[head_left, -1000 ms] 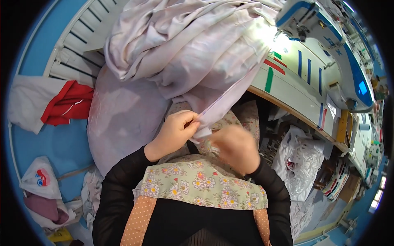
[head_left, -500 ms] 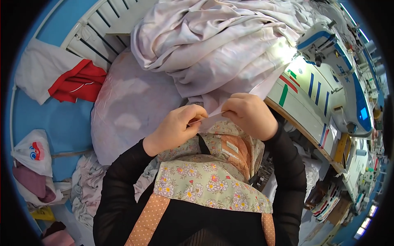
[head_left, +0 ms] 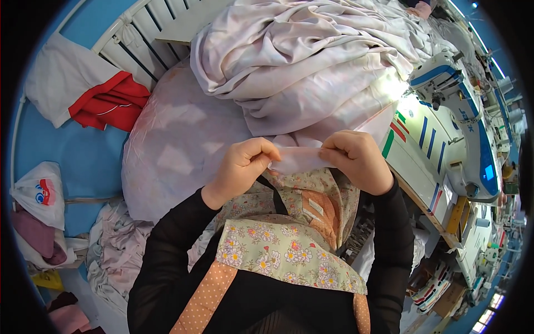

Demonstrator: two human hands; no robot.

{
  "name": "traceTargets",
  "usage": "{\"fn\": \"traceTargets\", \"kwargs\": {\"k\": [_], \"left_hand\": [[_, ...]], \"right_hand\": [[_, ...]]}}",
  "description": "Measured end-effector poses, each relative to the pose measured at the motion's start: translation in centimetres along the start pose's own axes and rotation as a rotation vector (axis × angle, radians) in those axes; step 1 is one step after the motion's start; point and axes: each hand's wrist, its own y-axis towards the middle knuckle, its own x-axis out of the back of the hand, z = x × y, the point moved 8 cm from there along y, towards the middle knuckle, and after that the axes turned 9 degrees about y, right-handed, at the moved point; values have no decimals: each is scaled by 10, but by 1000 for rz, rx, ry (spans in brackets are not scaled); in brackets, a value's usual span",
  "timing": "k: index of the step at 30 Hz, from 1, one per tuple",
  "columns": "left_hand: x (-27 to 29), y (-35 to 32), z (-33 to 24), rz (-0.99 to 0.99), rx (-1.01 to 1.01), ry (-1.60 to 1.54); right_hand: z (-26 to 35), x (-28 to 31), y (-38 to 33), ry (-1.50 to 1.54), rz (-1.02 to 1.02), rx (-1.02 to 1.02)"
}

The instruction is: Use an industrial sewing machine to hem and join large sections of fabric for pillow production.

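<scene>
A pale pinkish-white strip of fabric [head_left: 299,160] is stretched between my two hands, above my lap. My left hand [head_left: 243,168] pinches its left end between thumb and fingers. At the other end, my right hand [head_left: 359,160] pinches the strip the same way. Just beyond the hands rises a big heap of pale, softly folded cloth [head_left: 311,72], which spills over the sewing table. Whether the strip joins that heap is hard to make out. Below the hands is my floral apron [head_left: 289,253] with orange dotted straps.
On the right, a white and blue sewing machine [head_left: 473,133] with its lamp lit stands on a white table [head_left: 425,142] marked with coloured tape. At the left hang a white and red cloth [head_left: 111,100] and a plastic bag [head_left: 41,192]. Crumpled fabric [head_left: 119,250] lies lower left.
My hands have moved apart, turning the strip so its flat side shows between them. The right hand has shifted a little right and down. The whole view has shifted slightly.
</scene>
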Motion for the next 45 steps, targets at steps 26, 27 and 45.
{"fn": "traceTargets", "kwargs": {"k": [26, 27, 45], "left_hand": [[-7, -2, -129, -243, -827, 687], [-14, -2, -138, -225, -850, 659], [29, 266, 25, -18, -381, 1467]], "right_hand": [[79, -11, -23, -474, -148, 351], [87, -10, -29, -491, -137, 344], [-107, -60, -215, 707, -646, -670]]}}
